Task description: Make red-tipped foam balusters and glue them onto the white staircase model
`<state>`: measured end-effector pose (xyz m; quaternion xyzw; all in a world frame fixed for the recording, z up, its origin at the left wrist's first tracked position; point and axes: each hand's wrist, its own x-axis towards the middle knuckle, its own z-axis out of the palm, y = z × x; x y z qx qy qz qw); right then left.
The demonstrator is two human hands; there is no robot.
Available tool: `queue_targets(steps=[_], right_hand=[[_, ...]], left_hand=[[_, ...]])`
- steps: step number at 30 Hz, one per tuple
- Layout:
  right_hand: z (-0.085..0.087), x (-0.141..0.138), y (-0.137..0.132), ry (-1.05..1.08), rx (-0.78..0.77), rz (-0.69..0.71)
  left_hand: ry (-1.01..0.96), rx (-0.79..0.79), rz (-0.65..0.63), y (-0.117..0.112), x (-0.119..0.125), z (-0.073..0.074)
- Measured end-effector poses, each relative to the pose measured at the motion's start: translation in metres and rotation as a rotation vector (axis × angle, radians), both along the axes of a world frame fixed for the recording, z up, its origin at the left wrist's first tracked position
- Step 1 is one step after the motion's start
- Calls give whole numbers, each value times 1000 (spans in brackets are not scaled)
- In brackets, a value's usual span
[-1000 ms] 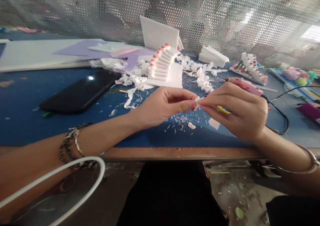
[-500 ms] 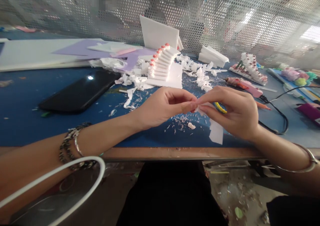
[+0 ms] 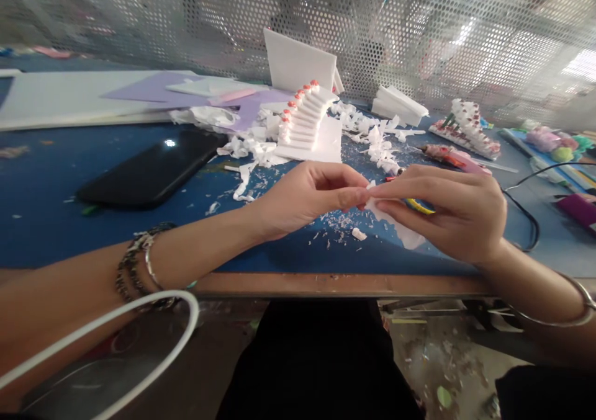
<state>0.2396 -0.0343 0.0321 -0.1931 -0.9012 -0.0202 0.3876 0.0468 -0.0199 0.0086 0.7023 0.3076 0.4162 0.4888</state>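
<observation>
My left hand (image 3: 307, 196) and my right hand (image 3: 447, 212) meet over the blue table (image 3: 56, 221), both pinching one small white strip of paper or foam (image 3: 395, 221) between thumb and fingers. The strip trails down under my right palm. A yellow object (image 3: 421, 206) shows just behind my right fingers; whether that hand holds it I cannot tell. Beyond the hands stands a white stepped model with red dots along its edge (image 3: 305, 125).
A black phone (image 3: 153, 169) lies at the left. White scraps (image 3: 372, 141) litter the middle. A glue gun (image 3: 454, 156) with a black cable (image 3: 528, 218), a second decorated model (image 3: 468, 128), foam sheets (image 3: 69, 97) and a perforated metal screen (image 3: 419, 29) surround the area.
The white strip hung down below my right hand half a second ago; it now lies tucked flatter under that hand, which has shifted slightly right. My left hand has barely moved.
</observation>
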Motion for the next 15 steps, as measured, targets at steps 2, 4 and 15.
queue_targets(steps=[2,4,15], right_hand=[[0,2,1,-40,83,3],[-1,5,3,-54,138,35],[-10,4,8,-23,263,47]], left_hand=[[-19,-20,-32,0,0,1],[-26,-35,-65,0,0,1],[-23,-10,-73,-1,2,1]])
